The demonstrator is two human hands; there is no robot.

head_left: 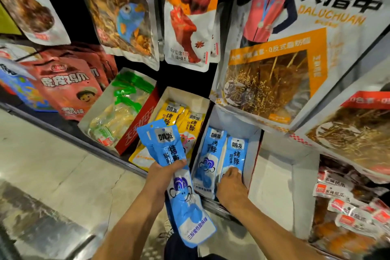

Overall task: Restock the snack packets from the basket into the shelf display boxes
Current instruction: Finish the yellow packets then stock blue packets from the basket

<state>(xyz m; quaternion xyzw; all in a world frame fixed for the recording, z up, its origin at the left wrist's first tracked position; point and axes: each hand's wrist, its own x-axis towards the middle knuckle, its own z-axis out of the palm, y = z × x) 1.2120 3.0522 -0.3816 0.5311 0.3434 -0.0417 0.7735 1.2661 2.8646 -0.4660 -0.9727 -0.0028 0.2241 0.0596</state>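
Presently the left hand (163, 172) is clenched round a bundle of blue packets (181, 192), held upright just left of the blue display box (238, 124), evidently as ready stock kept close to the opening. The right hand (231, 184) is down inside that box with its fingertips on the lower end of the right-hand standing packet (236, 155). Whether it pinches or only presses cannot be told, but the contact appears meant to seat this packet upright against its neighbour (211, 154). Yellow packets (175, 112) fill the box immediately left, and no basket is in view.
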